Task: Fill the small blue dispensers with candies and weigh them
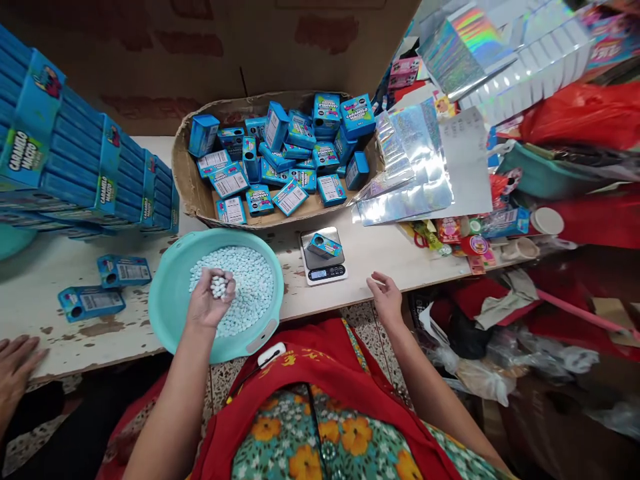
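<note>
My left hand (210, 301) is closed around a small heap of pale round candies (219, 287), above a turquoise basin (165, 300). Many more of the same candies (250, 273) cover the basin's floor. To the right of the basin is a small digital scale (327, 273), and one blue candy box (325, 245) lies on its plate. My right hand (387, 297) hovers at the table's front edge, right of the scale, fingers loosely stretched and holding nothing.
Behind the basin stands a cut-down cardboard carton (187, 193) of blue boxes. Stacked blue packs (75, 147) rise at the left, with two loose boxes (93, 303) before them. Another person's hand (20, 363) rests at the left edge. Holographic sheets (415, 160) lie at the right.
</note>
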`<state>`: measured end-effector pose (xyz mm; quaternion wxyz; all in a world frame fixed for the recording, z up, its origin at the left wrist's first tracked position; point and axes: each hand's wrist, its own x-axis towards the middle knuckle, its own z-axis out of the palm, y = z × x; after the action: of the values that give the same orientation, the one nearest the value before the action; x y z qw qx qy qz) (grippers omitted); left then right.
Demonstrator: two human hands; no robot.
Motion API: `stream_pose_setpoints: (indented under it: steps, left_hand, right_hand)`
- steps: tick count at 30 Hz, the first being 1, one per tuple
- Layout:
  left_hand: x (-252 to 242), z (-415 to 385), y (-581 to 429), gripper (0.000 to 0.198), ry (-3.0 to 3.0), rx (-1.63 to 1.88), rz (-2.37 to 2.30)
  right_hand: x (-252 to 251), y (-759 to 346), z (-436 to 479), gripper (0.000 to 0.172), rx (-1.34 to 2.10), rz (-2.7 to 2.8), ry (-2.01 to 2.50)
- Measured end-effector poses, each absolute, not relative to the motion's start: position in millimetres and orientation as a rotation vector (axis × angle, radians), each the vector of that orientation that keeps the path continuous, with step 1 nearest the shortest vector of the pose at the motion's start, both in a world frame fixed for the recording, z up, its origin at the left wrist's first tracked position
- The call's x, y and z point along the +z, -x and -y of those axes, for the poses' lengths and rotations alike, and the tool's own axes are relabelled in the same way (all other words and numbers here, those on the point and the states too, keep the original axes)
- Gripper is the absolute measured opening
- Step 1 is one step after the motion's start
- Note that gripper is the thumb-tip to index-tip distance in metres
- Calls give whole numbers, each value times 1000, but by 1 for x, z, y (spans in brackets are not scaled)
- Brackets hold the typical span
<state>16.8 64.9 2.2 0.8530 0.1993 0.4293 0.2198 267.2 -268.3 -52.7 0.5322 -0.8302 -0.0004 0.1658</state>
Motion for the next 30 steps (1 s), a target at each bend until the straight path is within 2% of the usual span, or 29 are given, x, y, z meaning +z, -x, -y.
stream_pose_setpoints:
  steps: [3,9,13,16,18,21,22,26,30]
  left_hand:
    - [-1,-67,-16,32,-341,507,-1028]
    - [-14,-57,-17,23,-259,451,-961]
    - [-9,-47,-6,18,-344,454,-1125]
    - [-7,-47,2,23,-316,419,-1098]
    - [-8,-50,1,27,-272,449,-1021]
    - [-14,-51,-6,29,-215,445,-1107]
    - [-15,-51,-9,28,-197,426,-1145]
    - [-4,-47,-15,28,-169,445,-1143]
    - [49,-45,-15,33,-200,595,-963]
  right_hand:
    - [-51,-269,268,54,398,-22,1977]
    - [-49,-270,265,52,443,-6,1976]
    - [-49,-263,264,52,467,-41,1982]
    - [-39,-256,250,54,442,63,1991]
    - [-31,-256,229,60,362,240,1991]
    - [-26,-265,185,79,211,512,1973]
    - [-25,-268,170,79,214,548,1964]
    - [-5,-271,123,52,328,544,1903]
    - [40,-235,101,45,223,825,1802]
